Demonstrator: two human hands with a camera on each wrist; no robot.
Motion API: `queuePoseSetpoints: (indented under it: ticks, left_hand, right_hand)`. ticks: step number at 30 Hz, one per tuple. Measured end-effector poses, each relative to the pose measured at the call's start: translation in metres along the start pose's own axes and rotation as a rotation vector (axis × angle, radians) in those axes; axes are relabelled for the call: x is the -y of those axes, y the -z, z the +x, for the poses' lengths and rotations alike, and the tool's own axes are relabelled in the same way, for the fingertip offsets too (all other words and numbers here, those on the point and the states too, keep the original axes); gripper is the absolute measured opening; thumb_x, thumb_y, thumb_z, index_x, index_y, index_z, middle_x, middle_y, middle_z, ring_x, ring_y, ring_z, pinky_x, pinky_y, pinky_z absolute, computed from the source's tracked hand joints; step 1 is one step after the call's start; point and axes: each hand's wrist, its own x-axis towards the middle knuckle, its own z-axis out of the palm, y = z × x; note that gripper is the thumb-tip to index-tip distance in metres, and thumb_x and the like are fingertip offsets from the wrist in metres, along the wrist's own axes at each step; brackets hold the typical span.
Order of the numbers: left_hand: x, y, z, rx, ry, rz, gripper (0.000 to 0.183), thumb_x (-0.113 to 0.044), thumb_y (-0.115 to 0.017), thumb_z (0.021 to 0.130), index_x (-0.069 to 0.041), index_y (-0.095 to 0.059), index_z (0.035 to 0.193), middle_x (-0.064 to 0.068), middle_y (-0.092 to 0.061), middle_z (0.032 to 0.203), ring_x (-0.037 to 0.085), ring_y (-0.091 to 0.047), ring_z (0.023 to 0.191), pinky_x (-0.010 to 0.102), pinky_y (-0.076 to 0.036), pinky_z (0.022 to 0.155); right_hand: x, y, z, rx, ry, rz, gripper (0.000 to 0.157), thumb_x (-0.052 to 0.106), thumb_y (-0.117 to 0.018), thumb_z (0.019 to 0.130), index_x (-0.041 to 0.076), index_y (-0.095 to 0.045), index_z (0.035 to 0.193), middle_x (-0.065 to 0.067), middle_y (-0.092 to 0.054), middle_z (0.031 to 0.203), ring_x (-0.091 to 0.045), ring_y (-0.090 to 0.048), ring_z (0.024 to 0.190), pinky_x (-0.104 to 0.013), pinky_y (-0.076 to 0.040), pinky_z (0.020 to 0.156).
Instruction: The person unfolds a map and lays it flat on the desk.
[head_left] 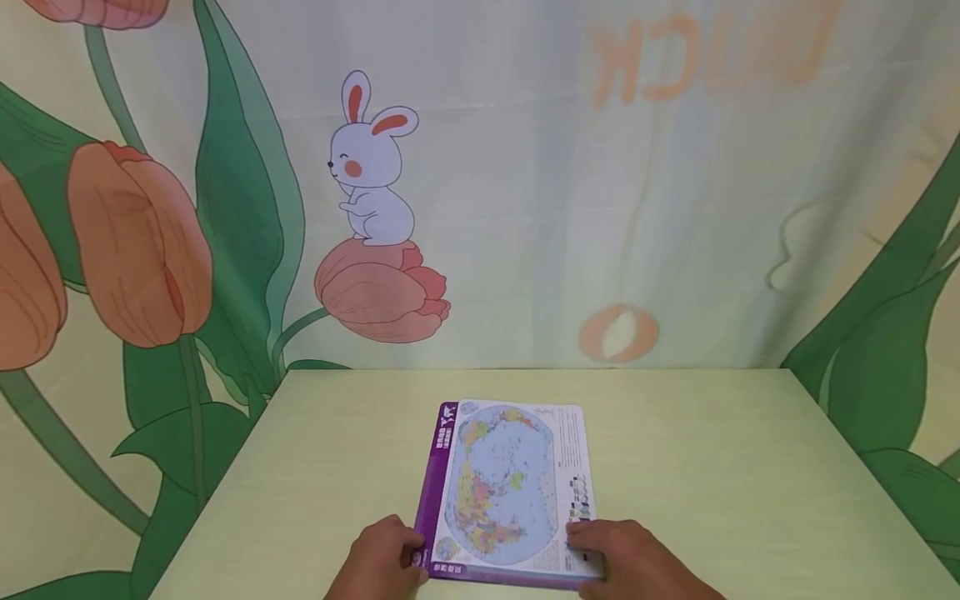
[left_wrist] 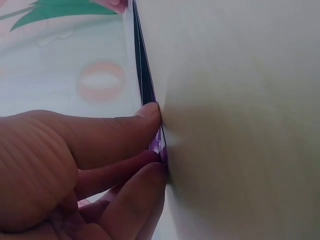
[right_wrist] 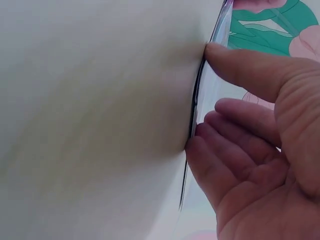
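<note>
A flat rectangular world map [head_left: 501, 483] with a purple border strip down its left side lies on the table. My left hand [head_left: 378, 562] grips its near left corner. In the left wrist view, the thumb and curled fingers [left_wrist: 142, 192] of that hand pinch the thin purple edge. At the near right corner, my right hand [head_left: 637, 562] holds the map, with one digit over its printed face. Close up in the right wrist view, the right hand's thumb and bent fingers [right_wrist: 205, 170] touch the thin dark edge, apart from each other. Parts of both corners are hidden by the hands.
The pale yellow-green table [head_left: 720, 467] stretches out on both sides of the map. Behind it hangs a curtain [head_left: 517, 208] printed with tulips, green leaves and a white rabbit.
</note>
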Motion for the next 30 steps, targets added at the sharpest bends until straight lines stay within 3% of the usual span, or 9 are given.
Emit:
queuePoseSetpoints:
  ticks: [6, 14, 21, 24, 30]
  left_hand:
    - [-0.002, -0.002, -0.002, -0.006, 0.008, -0.017, 0.032, -0.008, -0.090, 0.082, 0.005, -0.078, 0.109, 0.004, -0.055, 0.088, 0.019, -0.052, 0.081, 0.035, -0.049, 0.072]
    - [-0.006, -0.003, 0.004, -0.010, 0.067, 0.006, 0.037, -0.010, -0.093, 0.079, -0.001, -0.077, 0.111, 0.002, -0.062, 0.101, 0.020, -0.057, 0.089, 0.044, -0.058, 0.089]
    - [-0.003, 0.000, 0.006, 0.014, 0.001, -0.005, 0.042, -0.008, -0.093, 0.079, 0.000, -0.076, 0.116, 0.003, -0.063, 0.104, 0.019, -0.057, 0.090, 0.045, -0.059, 0.091]
    - [-0.002, 0.001, 0.007, 0.025, -0.010, -0.022, 0.042, -0.007, -0.093, 0.078, 0.000, -0.076, 0.116, 0.003, -0.062, 0.103, 0.019, -0.056, 0.090, 0.044, -0.059, 0.090]
    - [0.000, 0.001, 0.010, 0.028, -0.060, -0.043, 0.042, -0.004, -0.092, 0.078, 0.000, -0.074, 0.116, 0.003, -0.060, 0.104, 0.019, -0.056, 0.092, 0.043, -0.058, 0.089]
  right_hand:
    - [-0.001, 0.002, -0.001, 0.023, -0.008, 0.020, 0.053, 0.024, -0.089, 0.081, 0.004, -0.075, 0.129, -0.006, -0.072, 0.138, -0.027, -0.070, 0.124, -0.038, -0.059, 0.101]
    - [0.012, -0.001, 0.004, 0.031, -0.065, -0.148, 0.046, 0.032, -0.085, 0.085, 0.012, -0.077, 0.126, 0.001, -0.071, 0.139, -0.029, -0.069, 0.125, -0.045, -0.057, 0.100]
    - [0.024, -0.008, 0.014, 0.023, -0.068, -0.240, 0.038, 0.036, -0.083, 0.085, 0.018, -0.079, 0.118, 0.002, -0.073, 0.136, -0.027, -0.071, 0.120, -0.045, -0.059, 0.094]
    - [0.029, -0.011, 0.020, 0.031, -0.093, -0.250, 0.037, 0.037, -0.083, 0.084, 0.019, -0.079, 0.117, 0.002, -0.073, 0.135, -0.027, -0.071, 0.118, -0.044, -0.059, 0.092]
    - [0.039, -0.014, 0.030, 0.042, -0.059, -0.256, 0.033, 0.037, -0.083, 0.085, 0.019, -0.079, 0.113, 0.002, -0.073, 0.134, -0.025, -0.071, 0.119, -0.043, -0.060, 0.091]
